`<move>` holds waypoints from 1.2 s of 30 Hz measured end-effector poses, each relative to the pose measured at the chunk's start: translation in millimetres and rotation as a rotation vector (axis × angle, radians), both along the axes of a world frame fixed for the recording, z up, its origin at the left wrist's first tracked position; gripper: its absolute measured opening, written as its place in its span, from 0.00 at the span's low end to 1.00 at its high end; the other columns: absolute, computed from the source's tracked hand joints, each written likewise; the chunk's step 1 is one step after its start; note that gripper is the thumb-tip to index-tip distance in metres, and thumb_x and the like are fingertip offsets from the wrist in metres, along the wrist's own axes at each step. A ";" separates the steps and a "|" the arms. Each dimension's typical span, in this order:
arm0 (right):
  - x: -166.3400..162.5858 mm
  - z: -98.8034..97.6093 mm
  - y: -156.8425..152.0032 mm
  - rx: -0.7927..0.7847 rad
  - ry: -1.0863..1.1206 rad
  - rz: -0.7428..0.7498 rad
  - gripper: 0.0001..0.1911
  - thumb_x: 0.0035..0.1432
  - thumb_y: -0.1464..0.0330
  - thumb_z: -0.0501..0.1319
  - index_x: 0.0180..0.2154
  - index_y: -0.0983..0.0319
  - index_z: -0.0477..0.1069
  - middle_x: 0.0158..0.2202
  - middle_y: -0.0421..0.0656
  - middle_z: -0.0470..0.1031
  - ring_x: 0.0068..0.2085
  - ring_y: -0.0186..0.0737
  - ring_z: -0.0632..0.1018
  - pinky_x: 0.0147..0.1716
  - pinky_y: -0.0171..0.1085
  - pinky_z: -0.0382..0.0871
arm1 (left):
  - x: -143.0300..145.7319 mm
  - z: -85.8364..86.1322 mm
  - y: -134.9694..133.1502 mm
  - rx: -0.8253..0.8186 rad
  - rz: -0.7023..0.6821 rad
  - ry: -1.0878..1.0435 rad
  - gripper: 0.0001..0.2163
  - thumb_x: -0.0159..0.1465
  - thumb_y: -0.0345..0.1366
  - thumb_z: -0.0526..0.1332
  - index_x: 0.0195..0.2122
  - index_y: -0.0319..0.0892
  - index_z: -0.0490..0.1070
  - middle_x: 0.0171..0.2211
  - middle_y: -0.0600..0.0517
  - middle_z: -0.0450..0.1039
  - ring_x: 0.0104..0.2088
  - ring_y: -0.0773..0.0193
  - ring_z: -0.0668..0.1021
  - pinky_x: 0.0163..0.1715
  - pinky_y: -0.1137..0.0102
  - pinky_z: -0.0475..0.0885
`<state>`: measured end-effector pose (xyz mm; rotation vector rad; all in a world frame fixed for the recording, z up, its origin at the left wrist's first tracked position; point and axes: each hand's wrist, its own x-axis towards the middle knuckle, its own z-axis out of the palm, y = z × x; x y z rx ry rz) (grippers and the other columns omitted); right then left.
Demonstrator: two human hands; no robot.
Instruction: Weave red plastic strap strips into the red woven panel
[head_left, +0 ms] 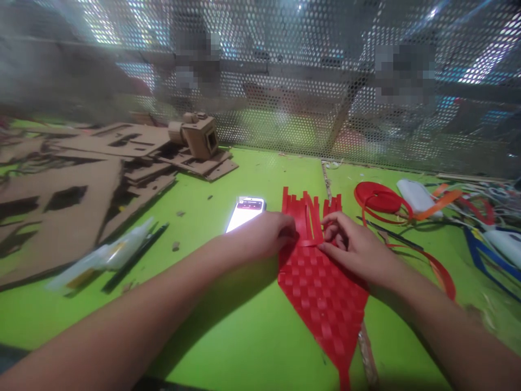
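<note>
A red woven strip piece (321,293) lies on the green tabletop, pointed at its near end, with loose strip ends fanning out at the far end. Across those loose ends runs one crosswise red strip (308,244). My left hand (280,231) is closed at the left edge of the weave, its fingertips curled over the red strips. On the other side, my right hand (345,241) pinches near the right end of the crosswise strip, thumb and fingers together at the weave. Beyond my left wrist lies a lit phone (245,210), partly covered by that arm.
Cut cardboard sheets (89,201) and a cardboard model (199,136) fill the left. Near them lie a dark pen (136,258) and a clear plastic packet (122,250). At right are a red strip roll (376,196), a white device (417,196) and loose strips. A perforated screen (285,70) stands behind.
</note>
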<state>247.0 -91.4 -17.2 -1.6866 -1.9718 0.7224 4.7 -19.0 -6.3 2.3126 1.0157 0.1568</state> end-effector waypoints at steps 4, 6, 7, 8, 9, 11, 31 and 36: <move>-7.1 5.9 -1.0 0.028 -0.058 0.047 0.13 0.63 0.59 0.64 0.48 0.55 0.70 0.32 0.38 0.77 0.29 0.39 0.74 0.28 0.37 0.66 | 0.9 -1.8 0.5 -0.015 0.029 -0.023 0.08 0.66 0.36 0.60 0.44 0.45 0.77 0.42 0.52 0.82 0.38 0.62 0.81 0.38 0.68 0.74; -10.1 7.2 -1.3 0.028 -0.072 0.096 0.11 0.65 0.60 0.63 0.47 0.54 0.73 0.33 0.39 0.79 0.31 0.40 0.76 0.30 0.38 0.67 | 1.2 -1.5 0.0 -0.017 0.041 -0.017 0.07 0.66 0.36 0.62 0.42 0.45 0.77 0.41 0.52 0.82 0.37 0.62 0.81 0.37 0.69 0.74; -11.2 7.3 -1.1 0.036 -0.070 0.119 0.09 0.65 0.61 0.62 0.46 0.54 0.74 0.35 0.39 0.80 0.33 0.41 0.77 0.33 0.39 0.68 | 1.0 -0.7 -0.1 -0.015 0.044 -0.010 0.07 0.66 0.37 0.62 0.42 0.45 0.78 0.41 0.52 0.82 0.36 0.62 0.80 0.36 0.69 0.74; -12.0 7.0 -0.8 0.045 -0.068 0.135 0.08 0.66 0.62 0.61 0.45 0.54 0.76 0.38 0.40 0.81 0.36 0.42 0.78 0.36 0.39 0.69 | 0.4 0.5 -0.2 -0.011 0.044 -0.001 0.07 0.66 0.37 0.62 0.41 0.44 0.78 0.40 0.52 0.82 0.36 0.62 0.80 0.36 0.69 0.74; -12.6 6.6 -0.2 0.055 -0.066 0.139 0.08 0.66 0.63 0.61 0.44 0.54 0.77 0.40 0.40 0.82 0.39 0.42 0.79 0.38 0.40 0.70 | -0.5 2.0 0.0 -0.005 0.040 0.008 0.08 0.66 0.37 0.61 0.41 0.45 0.79 0.40 0.52 0.82 0.36 0.62 0.80 0.36 0.69 0.74; -13.1 5.7 0.9 0.054 -0.059 0.117 0.08 0.66 0.64 0.61 0.42 0.55 0.79 0.41 0.40 0.82 0.41 0.43 0.80 0.40 0.40 0.71 | -3.4 5.5 1.1 -0.003 0.015 0.016 0.09 0.67 0.37 0.59 0.42 0.45 0.80 0.41 0.52 0.82 0.36 0.62 0.80 0.36 0.69 0.74; -7.9 4.0 2.4 -0.011 0.001 0.051 0.09 0.65 0.63 0.60 0.39 0.57 0.78 0.37 0.43 0.83 0.36 0.45 0.80 0.35 0.42 0.71 | -4.6 8.4 2.0 0.025 0.044 0.047 0.07 0.63 0.35 0.63 0.39 0.45 0.80 0.37 0.51 0.82 0.34 0.61 0.80 0.32 0.69 0.72; -10.4 4.7 2.0 -0.032 -0.006 0.034 0.08 0.65 0.63 0.60 0.39 0.56 0.78 0.38 0.42 0.83 0.37 0.44 0.80 0.37 0.41 0.71 | -9.7 14.8 1.3 0.038 -0.004 -0.037 0.09 0.65 0.34 0.62 0.42 0.47 0.82 0.38 0.51 0.83 0.36 0.62 0.81 0.39 0.66 0.75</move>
